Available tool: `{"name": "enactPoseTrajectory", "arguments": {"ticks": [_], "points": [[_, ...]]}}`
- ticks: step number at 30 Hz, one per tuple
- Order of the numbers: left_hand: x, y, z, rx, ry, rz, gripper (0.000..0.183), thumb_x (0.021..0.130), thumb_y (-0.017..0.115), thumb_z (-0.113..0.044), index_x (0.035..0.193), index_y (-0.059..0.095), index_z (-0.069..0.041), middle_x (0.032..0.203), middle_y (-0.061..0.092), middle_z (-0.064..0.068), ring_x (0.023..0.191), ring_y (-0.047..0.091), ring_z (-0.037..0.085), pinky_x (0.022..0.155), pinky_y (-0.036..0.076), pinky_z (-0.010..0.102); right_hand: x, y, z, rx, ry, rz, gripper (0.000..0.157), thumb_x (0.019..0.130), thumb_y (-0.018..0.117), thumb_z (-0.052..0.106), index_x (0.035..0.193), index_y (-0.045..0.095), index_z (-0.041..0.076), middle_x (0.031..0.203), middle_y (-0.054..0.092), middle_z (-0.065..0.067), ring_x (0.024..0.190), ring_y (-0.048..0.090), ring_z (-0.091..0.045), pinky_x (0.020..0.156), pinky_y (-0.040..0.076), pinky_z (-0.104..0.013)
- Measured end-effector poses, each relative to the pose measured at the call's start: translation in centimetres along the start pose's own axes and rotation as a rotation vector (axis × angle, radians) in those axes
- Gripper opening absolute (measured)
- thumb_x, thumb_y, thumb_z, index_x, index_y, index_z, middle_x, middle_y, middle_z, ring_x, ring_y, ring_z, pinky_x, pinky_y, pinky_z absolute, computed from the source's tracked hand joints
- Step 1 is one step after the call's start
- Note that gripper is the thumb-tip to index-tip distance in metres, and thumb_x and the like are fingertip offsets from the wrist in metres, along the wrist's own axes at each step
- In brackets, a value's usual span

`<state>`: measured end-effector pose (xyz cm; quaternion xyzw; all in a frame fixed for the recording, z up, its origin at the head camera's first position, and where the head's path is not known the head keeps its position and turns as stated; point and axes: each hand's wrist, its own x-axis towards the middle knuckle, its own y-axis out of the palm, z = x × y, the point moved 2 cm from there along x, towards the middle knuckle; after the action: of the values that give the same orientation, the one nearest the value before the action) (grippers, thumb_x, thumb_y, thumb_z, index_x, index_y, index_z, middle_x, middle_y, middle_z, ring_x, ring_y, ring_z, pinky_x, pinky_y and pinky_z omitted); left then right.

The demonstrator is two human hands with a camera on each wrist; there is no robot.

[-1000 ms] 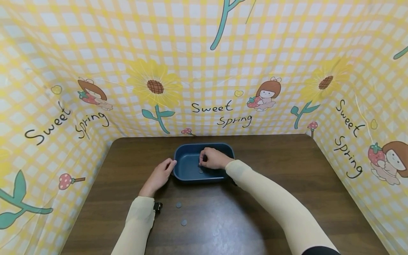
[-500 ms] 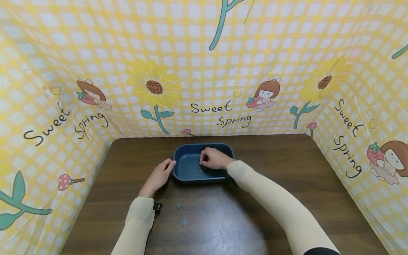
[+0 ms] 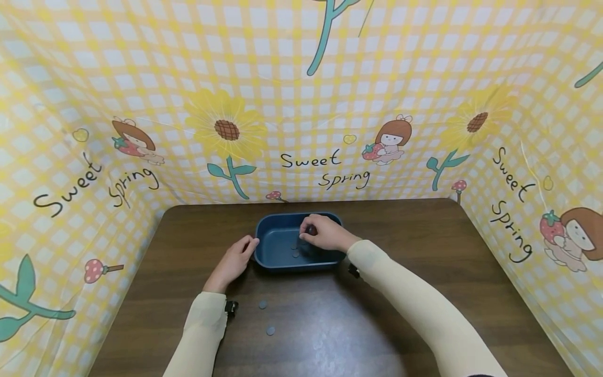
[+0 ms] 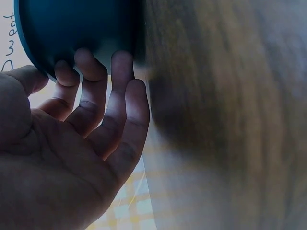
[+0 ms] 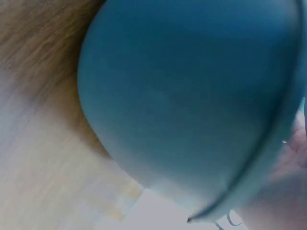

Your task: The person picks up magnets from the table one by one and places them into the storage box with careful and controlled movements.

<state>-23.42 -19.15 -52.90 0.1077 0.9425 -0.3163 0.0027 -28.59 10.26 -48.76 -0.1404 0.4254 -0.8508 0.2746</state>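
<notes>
A blue rectangular basin [image 3: 278, 267] stands near the table's back edge. At its left end my left hand [image 3: 234, 266] grips the rim; in the left wrist view the thumb lies at the rim and bent fingers [image 4: 91, 67] reach against the outer wall. Over the right half of the basin hovers my right hand [image 3: 325, 233], its fingers loosely curled and no object visible between them. Two small grey coins, one nearer coin [image 3: 296, 254] and one just behind it, lie on the basin floor below the fingertips. In the right wrist view the basin wall [image 5: 182, 96] mostly hides that hand.
Two more grey coins, a farther coin [image 3: 263, 304] and a nearer coin [image 3: 270, 330], lie on the dark wooden table [image 3: 400, 225] between the forearms. A yellow checked cloth [image 3: 301, 104] with printed flowers hangs behind and along both sides.
My right hand has lifted and drawn back to the right, leaving a second coin showing on the basin floor. The left hand stays at the rim.
</notes>
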Motion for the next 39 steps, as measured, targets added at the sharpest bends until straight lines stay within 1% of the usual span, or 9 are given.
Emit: {"name": "enactPoseTrajectory", "arguments": {"ticks": [10, 18, 20, 22, 25, 27, 31, 35, 39], "points": [[0.1, 0.0, 0.0, 0.007, -0.01, 0.004, 0.038, 0.118, 0.044, -0.042, 0.102, 0.057, -0.01, 0.086, 0.049, 0.006, 0.082, 0.051, 0.024, 0.08, 0.039, 0.041, -2.8, -2.1, -0.3, 0.049, -0.028, -0.095, 0.008, 0.106, 0.072, 0.023, 0.111, 0.07, 0.017, 0.109, 0.065, 0.002, 0.096, 0.062, -0.017, 0.085, 0.054, -0.036], [0.0, -0.1, -0.1, 0.0, -0.004, -0.003, 0.037, 0.118, 0.044, -0.04, 0.1, 0.055, -0.011, 0.085, 0.047, 0.006, 0.081, 0.05, 0.025, 0.079, 0.039, 0.041, -4.7, -3.4, -1.4, 0.087, -0.006, -0.189, 0.007, 0.104, 0.075, 0.019, 0.109, 0.071, 0.016, 0.112, 0.065, -0.001, 0.101, 0.064, -0.029, 0.093, 0.055, -0.05], [0.1, -0.1, -0.1, 0.002, -0.002, -0.003, 0.037, 0.118, 0.043, -0.041, 0.1, 0.055, -0.01, 0.085, 0.047, 0.006, 0.081, 0.049, 0.025, 0.08, 0.039, 0.041, -5.2, -3.6, -1.6, 0.093, 0.001, -0.218, 0.007, 0.104, 0.075, 0.018, 0.108, 0.071, 0.015, 0.11, 0.065, -0.002, 0.1, 0.063, -0.033, 0.09, 0.055, -0.051], [0.1, -0.2, -0.1, 0.004, -0.002, -0.004, 0.037, 0.118, 0.043, -0.041, 0.1, 0.056, -0.011, 0.085, 0.047, 0.006, 0.081, 0.05, 0.025, 0.08, 0.039, 0.041, -5.8, -3.9, -1.9, 0.091, 0.011, -0.245, 0.007, 0.103, 0.076, 0.018, 0.108, 0.071, 0.015, 0.109, 0.064, -0.002, 0.099, 0.063, -0.034, 0.086, 0.055, -0.049], [0.1, -0.2, -0.2, 0.007, 0.003, -0.002, 0.037, 0.118, 0.044, -0.04, 0.1, 0.055, -0.01, 0.085, 0.047, 0.006, 0.081, 0.049, 0.025, 0.08, 0.039, 0.041, -6.7, -4.0, -2.5, 0.091, 0.037, -0.271, 0.007, 0.104, 0.075, 0.019, 0.109, 0.071, 0.016, 0.108, 0.063, 0.0, 0.098, 0.062, -0.031, 0.082, 0.053, -0.043], [0.1, -0.2, -0.3, 0.002, 0.005, 0.0, 0.037, 0.118, 0.044, -0.04, 0.099, 0.055, -0.01, 0.084, 0.046, 0.006, 0.08, 0.049, 0.025, 0.079, 0.039, 0.041, -7.3, -4.0, -2.9, 0.097, 0.051, -0.283, 0.007, 0.104, 0.075, 0.019, 0.109, 0.071, 0.017, 0.109, 0.063, 0.001, 0.098, 0.061, -0.027, 0.084, 0.054, -0.042], [0.0, -0.2, -0.4, -0.003, 0.01, 0.006, 0.038, 0.118, 0.043, -0.039, 0.098, 0.054, -0.009, 0.084, 0.046, 0.007, 0.078, 0.048, 0.025, 0.078, 0.039, 0.041, -8.3, -3.9, -3.7, 0.117, 0.061, -0.309, 0.007, 0.105, 0.074, 0.017, 0.111, 0.071, 0.014, 0.109, 0.064, 0.0, 0.099, 0.062, -0.024, 0.087, 0.055, -0.047], [-0.2, -0.1, -0.7, -0.002, 0.012, 0.011, 0.038, 0.118, 0.042, -0.039, 0.097, 0.052, -0.009, 0.084, 0.048, 0.007, 0.076, 0.049, 0.025, 0.077, 0.04, 0.041, -9.0, -3.8, -4.2, 0.126, 0.073, -0.335, 0.01, 0.105, 0.073, 0.016, 0.113, 0.072, 0.011, 0.108, 0.065, -0.001, 0.096, 0.062, -0.02, 0.084, 0.054, -0.043], [-0.3, -0.1, -0.7, -0.005, 0.008, 0.016, 0.039, 0.118, 0.041, -0.041, 0.097, 0.051, -0.01, 0.084, 0.049, 0.008, 0.075, 0.048, 0.025, 0.076, 0.04, 0.041, -9.6, -3.6, -4.6, 0.128, 0.084, -0.359, 0.012, 0.105, 0.074, 0.018, 0.115, 0.072, 0.012, 0.106, 0.065, 0.0, 0.093, 0.061, -0.017, 0.082, 0.054, -0.041]]}}
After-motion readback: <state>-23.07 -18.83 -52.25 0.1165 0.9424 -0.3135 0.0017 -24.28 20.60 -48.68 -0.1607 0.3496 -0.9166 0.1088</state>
